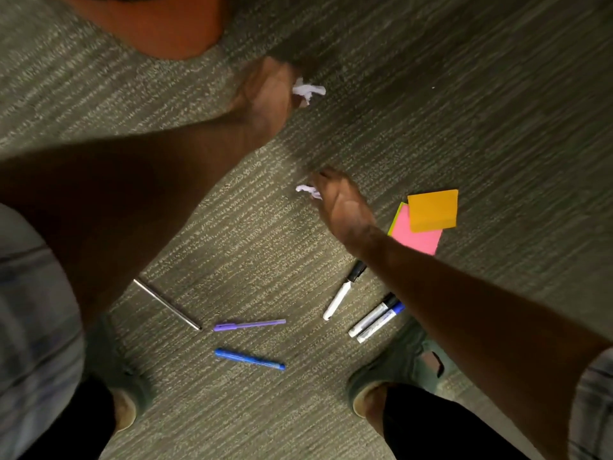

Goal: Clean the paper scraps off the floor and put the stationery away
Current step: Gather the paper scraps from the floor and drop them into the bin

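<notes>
Head view, looking down at a grey ribbed carpet [464, 94]. The left hand [265, 94] is closed around a wad of white paper scraps [308, 91], which protrudes from its fingers above the floor, near an orange object [149, 24] at the upper edge. The right hand [345, 207] reaches low, its fingertips pinching a second white paper scrap [306, 190] at carpet level.

Just right of the right wrist lies an orange sticky-note pad [433, 210], overlapping a pink pad [414, 234] with a yellow-green edge beneath. The right forearm crosses over a black-capped white marker [343, 292] and two further markers [376, 320] lying side by side. Nearer the feet lie a purple pen [248, 325], a blue pen [248, 359] and a thin metal rod [167, 303], partly hidden by the left arm. Green slip-on shoes [398, 363] flank the scatter.
</notes>
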Action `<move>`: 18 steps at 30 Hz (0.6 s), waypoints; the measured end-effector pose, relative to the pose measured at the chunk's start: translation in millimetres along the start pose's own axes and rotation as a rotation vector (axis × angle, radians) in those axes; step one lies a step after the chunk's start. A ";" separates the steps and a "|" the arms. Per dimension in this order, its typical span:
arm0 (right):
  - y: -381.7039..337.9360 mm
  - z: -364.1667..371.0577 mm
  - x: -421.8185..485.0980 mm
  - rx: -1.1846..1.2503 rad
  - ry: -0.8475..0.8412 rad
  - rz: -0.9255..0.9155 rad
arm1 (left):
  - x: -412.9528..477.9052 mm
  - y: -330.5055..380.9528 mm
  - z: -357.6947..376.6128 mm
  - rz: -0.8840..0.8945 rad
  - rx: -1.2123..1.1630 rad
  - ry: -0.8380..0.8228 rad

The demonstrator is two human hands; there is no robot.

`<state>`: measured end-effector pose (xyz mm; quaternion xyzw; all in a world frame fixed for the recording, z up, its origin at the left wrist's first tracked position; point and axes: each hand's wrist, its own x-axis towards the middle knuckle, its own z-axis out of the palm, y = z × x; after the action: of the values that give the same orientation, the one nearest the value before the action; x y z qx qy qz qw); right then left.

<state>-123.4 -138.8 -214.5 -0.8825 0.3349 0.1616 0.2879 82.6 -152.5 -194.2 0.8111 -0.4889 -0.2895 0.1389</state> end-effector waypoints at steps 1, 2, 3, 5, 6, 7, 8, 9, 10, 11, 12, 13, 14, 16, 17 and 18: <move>4.8 -2.7 -0.5 -0.018 -0.034 -0.017 | 5.6 6.3 5.0 -0.028 0.058 -0.058; 10.4 -5.0 0.7 -0.037 -0.044 -0.039 | 11.5 11.2 9.4 -0.056 0.100 -0.116; 11.7 -7.2 1.9 -0.033 -0.054 -0.046 | 14.7 15.0 13.6 -0.091 0.106 -0.150; 10.1 -8.8 2.1 0.044 -0.050 -0.037 | 19.1 16.6 18.7 -0.133 0.149 -0.190; 9.1 -9.7 1.2 0.119 -0.034 -0.004 | 19.7 15.5 19.9 -0.131 0.171 -0.201; 8.4 -10.4 -0.4 0.173 -0.013 0.027 | 16.5 13.7 18.9 -0.118 0.181 -0.188; 6.7 -11.6 -3.9 0.188 0.025 0.048 | 11.3 9.1 17.7 -0.112 0.169 -0.153; 4.4 -13.3 -8.7 0.176 0.072 0.062 | 1.6 6.3 14.3 -0.112 0.140 -0.111; 2.3 -14.8 -15.1 0.172 0.119 0.084 | -9.4 2.8 10.3 -0.127 0.116 -0.090; -2.2 -18.0 -23.2 0.191 0.147 0.131 | -25.7 -2.3 5.8 -0.163 0.067 -0.075; -6.6 -21.3 -32.4 0.205 0.162 0.174 | -41.7 -8.8 1.7 -0.205 0.007 -0.061; -11.9 -26.2 -41.9 0.215 0.169 0.199 | -61.1 -14.6 -4.2 -0.233 -0.048 -0.040; -16.9 -33.6 -50.3 0.219 0.159 0.210 | -79.0 -18.6 -12.4 -0.244 -0.088 -0.028; -28.6 -54.7 -63.0 0.218 0.134 0.215 | -113.5 -21.7 -33.5 -0.199 -0.140 -0.027; -35.1 -67.3 -66.5 0.224 0.132 0.227 | -129.0 -22.0 -43.6 -0.183 -0.174 -0.025; -42.7 -80.7 -68.6 0.233 0.134 0.242 | -140.6 -22.6 -54.3 -0.182 -0.224 -0.017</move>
<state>-136.3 -128.3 -101.5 -0.8052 0.4738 0.0958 0.3435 81.8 -21.9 -115.7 0.8290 -0.3789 -0.3607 0.1977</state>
